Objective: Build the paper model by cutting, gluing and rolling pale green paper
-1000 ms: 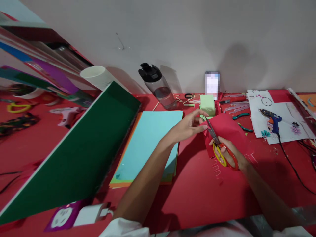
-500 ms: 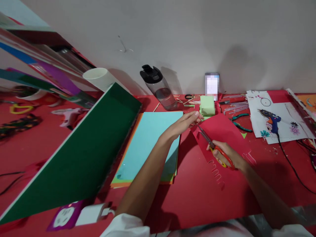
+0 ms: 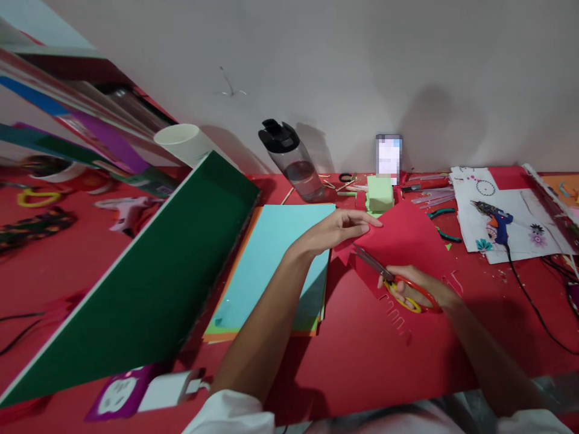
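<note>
My right hand (image 3: 415,283) is closed round the red and yellow handles of a pair of scissors (image 3: 373,261), whose blades point up and left. They lie along the lower left edge of a sheet of red paper (image 3: 409,238), with a small flap of the paper near their tips. My left hand (image 3: 341,229) has its thumb and fingers closed on the left part of this sheet. Thin curly paper strips (image 3: 396,313) lie below the sheet. Red paper on the red table makes some edges hard to make out.
A stack of coloured paper (image 3: 271,259) with light blue on top lies left, beside a leaning green board (image 3: 172,271). A water bottle (image 3: 298,169), a light green block (image 3: 380,193) and a phone (image 3: 389,158) stand behind. Pliers (image 3: 446,223) and a blue glue gun (image 3: 500,223) lie right.
My left hand has shifted slightly right and now grips the red paper. The paper has moved a little left and turned. The scissors have moved slightly left and their handles are further apart.
</note>
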A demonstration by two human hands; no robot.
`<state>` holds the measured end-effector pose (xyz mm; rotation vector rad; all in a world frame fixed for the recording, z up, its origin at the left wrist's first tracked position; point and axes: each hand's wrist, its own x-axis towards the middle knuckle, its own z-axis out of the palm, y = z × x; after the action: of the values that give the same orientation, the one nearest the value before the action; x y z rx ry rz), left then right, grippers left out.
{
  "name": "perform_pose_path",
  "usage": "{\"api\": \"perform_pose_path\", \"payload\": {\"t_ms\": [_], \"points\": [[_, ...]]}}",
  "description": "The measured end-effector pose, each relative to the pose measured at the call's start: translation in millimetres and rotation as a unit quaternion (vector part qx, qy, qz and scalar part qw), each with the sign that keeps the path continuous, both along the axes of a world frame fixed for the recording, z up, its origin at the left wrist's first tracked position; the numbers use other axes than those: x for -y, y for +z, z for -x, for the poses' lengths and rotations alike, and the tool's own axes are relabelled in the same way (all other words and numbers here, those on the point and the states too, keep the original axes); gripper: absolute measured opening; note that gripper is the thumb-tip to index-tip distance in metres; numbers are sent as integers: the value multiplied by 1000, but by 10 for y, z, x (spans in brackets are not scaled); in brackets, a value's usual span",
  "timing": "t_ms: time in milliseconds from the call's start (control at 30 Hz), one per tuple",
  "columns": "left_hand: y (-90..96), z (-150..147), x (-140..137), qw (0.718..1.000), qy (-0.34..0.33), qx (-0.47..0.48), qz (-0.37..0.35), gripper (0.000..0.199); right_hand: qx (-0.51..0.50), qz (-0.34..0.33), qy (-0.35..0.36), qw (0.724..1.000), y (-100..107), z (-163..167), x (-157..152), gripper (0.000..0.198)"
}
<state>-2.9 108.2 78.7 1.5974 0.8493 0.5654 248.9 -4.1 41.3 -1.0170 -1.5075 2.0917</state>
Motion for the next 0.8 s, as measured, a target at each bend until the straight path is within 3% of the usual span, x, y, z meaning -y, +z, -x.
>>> {"api": "perform_pose_path", "payload": {"t_ms": [233, 533, 667, 800], "points": [[127, 48, 72, 993, 61, 81, -59, 43, -48, -7, -52, 997, 56, -36, 7, 75], [154, 97, 102, 995, -12, 64, -69, 71, -81, -85, -71, 991, -11, -83, -33, 82], [172, 62, 127, 995, -36, 15, -94, 72, -82, -93, -78, 989, 5, -67, -35, 80], [169, 1, 144, 996, -32, 27, -75, 73, -92, -106, -88, 986, -32, -59, -36, 77]]}}
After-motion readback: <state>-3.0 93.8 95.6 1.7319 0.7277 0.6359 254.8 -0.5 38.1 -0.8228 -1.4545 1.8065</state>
